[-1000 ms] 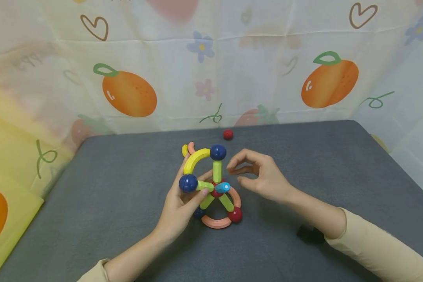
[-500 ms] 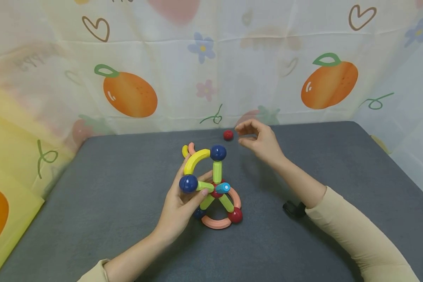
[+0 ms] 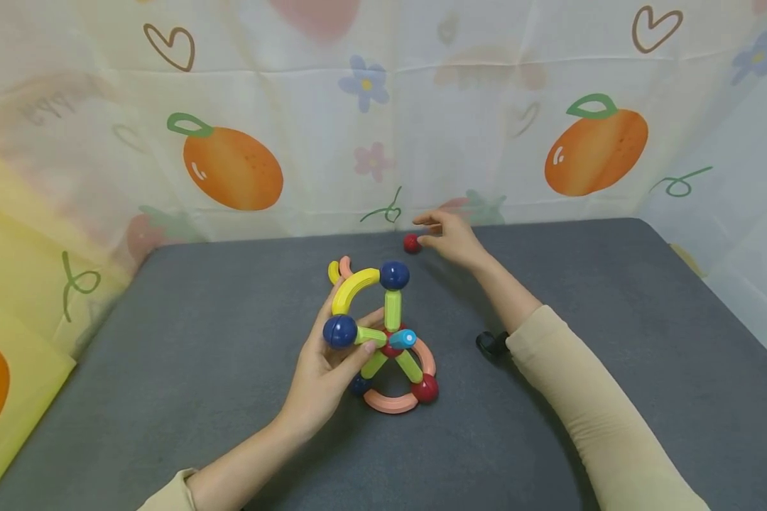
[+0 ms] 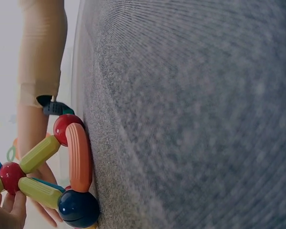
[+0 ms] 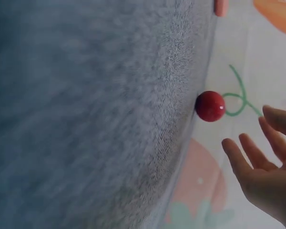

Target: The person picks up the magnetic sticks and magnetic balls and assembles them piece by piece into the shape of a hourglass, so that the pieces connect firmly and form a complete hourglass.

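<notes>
My left hand (image 3: 322,372) holds a structure of magnetic rods and balls, its thumb and fingers pinching a lime-green rod (image 3: 372,336) near the central red ball. Navy balls (image 3: 394,275), a yellow curved rod (image 3: 356,285), a short blue rod (image 3: 403,339) and pink curved rods (image 3: 391,403) make up the rest of it. At the table's back edge, my right hand (image 3: 452,240) reaches beside a loose red ball (image 3: 412,243). In the right wrist view, its spread fingers (image 5: 236,155) are apart from that ball (image 5: 210,106).
A loose yellow curved rod (image 3: 334,273) and a pink one (image 3: 345,267) lie behind the structure on the grey table (image 3: 230,341). A printed curtain (image 3: 319,142) hangs along the back edge. A black strap piece (image 3: 491,345) shows at the right sleeve.
My right hand has moved from beside the structure, away toward the back edge and left to the loose red ball. The left hand and the structure stay in place.
</notes>
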{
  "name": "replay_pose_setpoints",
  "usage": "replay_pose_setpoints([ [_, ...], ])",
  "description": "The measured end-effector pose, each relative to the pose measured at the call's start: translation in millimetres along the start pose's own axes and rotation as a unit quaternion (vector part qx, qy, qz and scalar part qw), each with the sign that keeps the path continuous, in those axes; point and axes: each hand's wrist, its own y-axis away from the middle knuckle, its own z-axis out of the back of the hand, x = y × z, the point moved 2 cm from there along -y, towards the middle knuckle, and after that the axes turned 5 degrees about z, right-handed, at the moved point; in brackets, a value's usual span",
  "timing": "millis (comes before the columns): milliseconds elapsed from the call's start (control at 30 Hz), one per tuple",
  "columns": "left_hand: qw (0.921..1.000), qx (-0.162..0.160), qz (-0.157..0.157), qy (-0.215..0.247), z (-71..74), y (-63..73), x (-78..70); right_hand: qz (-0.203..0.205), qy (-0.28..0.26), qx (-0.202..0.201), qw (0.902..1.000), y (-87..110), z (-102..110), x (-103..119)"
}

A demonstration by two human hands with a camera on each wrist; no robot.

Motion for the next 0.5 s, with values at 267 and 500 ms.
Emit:
replay_pose_setpoints([
  [267,0.9999,0.003,-0.015,0.008,-0.2,0.5,0.9,0.043,0.088,0.09,0.9911,-18.5,-17,-2],
  [500,0.9998,0.001,-0.015,-0.01,0.5,-0.2,1.2,0.063,0.15,0.113,0.9802,-20.2,-23,-3],
])
